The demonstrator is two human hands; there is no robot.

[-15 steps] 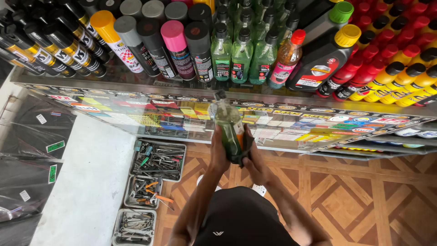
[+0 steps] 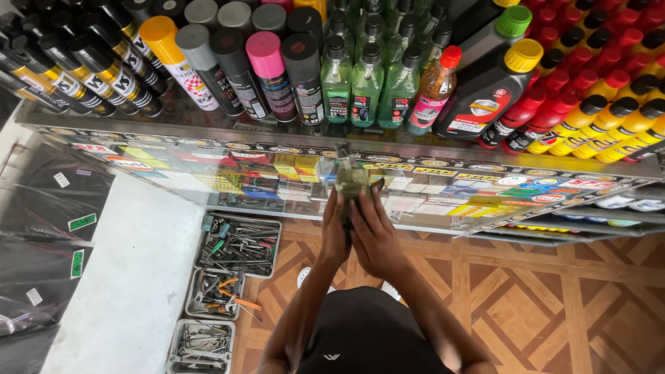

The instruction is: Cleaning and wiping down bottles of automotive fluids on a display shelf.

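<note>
Head view, looking down. My left hand (image 2: 335, 232) and my right hand (image 2: 376, 235) are pressed together around a small clear green plastic bottle with a dark cap (image 2: 350, 177), held upright just above the near edge of the glass counter top (image 2: 208, 173). The fingers of both hands are closed on the bottle's lower body, palms facing one another; only its neck and shoulder show above them.

Beyond the bottle, on the far shelf, stand a row of green liquid bottles (image 2: 367, 86), spray cans with coloured caps (image 2: 267, 73) to the left, and black oil jugs with green and yellow lids (image 2: 495, 86) to the right. On the floor, near left, lie grey trays of hand tools (image 2: 239, 242).

Handling note, as I judge it: the bottle is slim and smooth, so I should keep both palms squeezing evenly, hold it vertical, and keep it clear of the glass edge so that it neither slips nor knocks the counter.
</note>
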